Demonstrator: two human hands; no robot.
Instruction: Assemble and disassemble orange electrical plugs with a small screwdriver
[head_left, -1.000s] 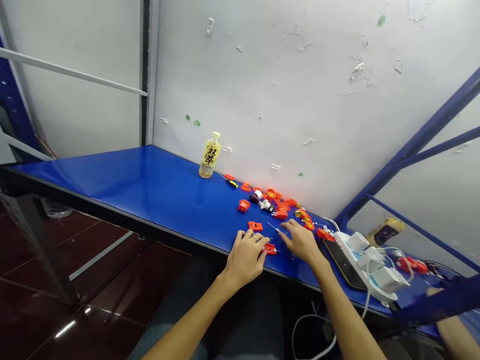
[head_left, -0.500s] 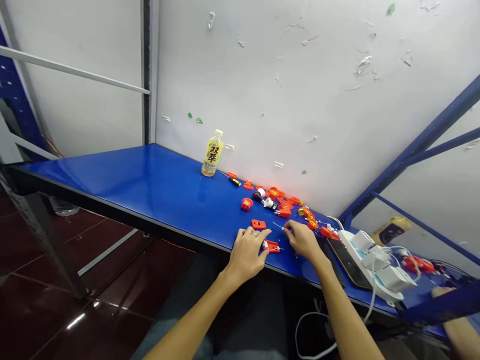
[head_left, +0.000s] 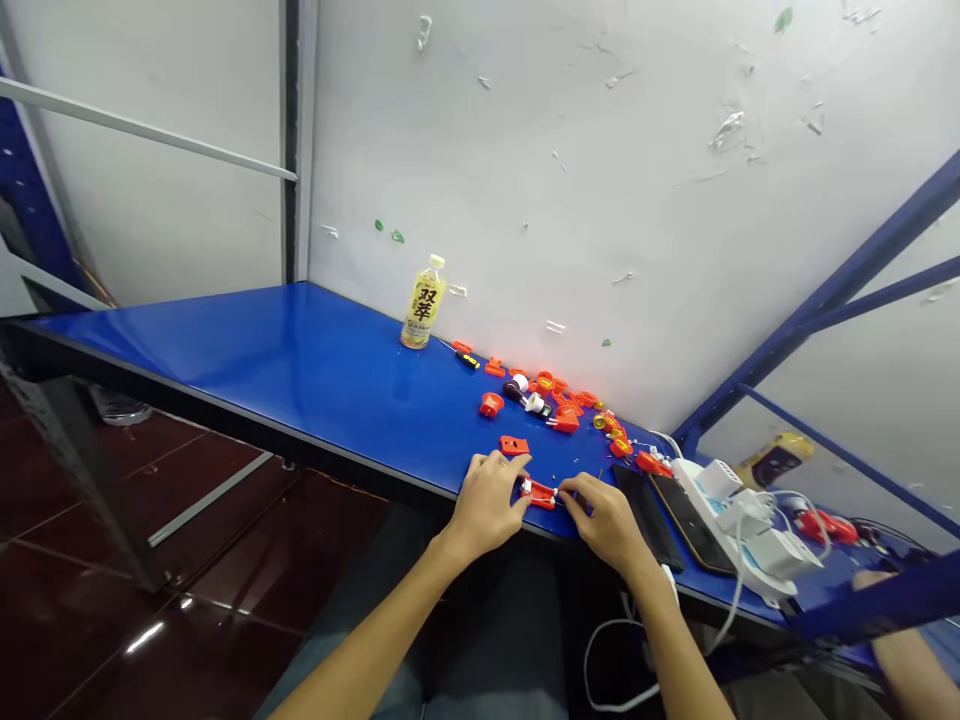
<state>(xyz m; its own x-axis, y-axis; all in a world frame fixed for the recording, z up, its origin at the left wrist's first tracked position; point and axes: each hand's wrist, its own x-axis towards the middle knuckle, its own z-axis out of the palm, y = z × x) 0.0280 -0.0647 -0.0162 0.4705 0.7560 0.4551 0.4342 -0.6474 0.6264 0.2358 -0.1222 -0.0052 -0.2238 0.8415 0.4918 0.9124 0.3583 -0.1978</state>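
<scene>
Near the table's front edge lies a small red-orange plastic housing (head_left: 541, 495) with white parts and a thin white wire in it. My left hand (head_left: 489, 500) grips its left end between thumb and forefinger. At the housing's right end, my right hand (head_left: 606, 515) pinches the small white wire end (head_left: 556, 492); the fingertips partly hide it. Just beyond my left fingers rests a flat red-orange cover piece (head_left: 514, 445) with holes, touched by neither hand.
Several red-orange, white and dark parts (head_left: 564, 420) lie scattered along the wall. A screwdriver (head_left: 468, 360) and a drink bottle (head_left: 422, 305) are farther back. On the right are a phone (head_left: 690, 525) and a white power strip (head_left: 750, 560); another person's arm (head_left: 900, 640) shows beyond.
My right hand has moved left and nearer, bringing the wire end from above the table to the housing's right end. My left hand stays at the housing.
</scene>
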